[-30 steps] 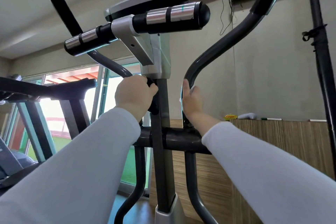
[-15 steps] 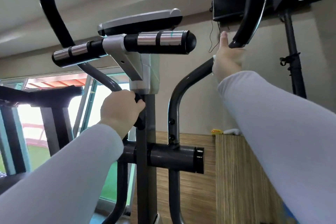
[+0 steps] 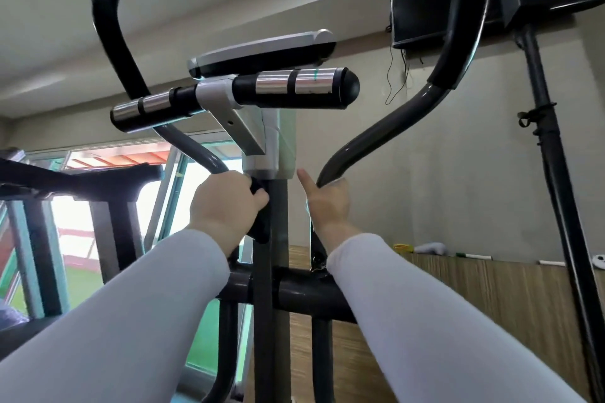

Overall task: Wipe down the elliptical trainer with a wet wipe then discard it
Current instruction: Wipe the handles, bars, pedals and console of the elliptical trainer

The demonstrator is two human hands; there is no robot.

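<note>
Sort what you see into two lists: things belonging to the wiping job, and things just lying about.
Job: left hand gripping left handlebar; right hand round right handlebar; console.
Lying about: treadmill; black box; pen; black pole.

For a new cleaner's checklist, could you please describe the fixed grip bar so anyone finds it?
Follow the trainer's upright post up to the flat display. Just beneath it the grip bar crosses level. Unlike the long curved black arms either side, it is short, straight and ringed with shiny metal bands.
</note>
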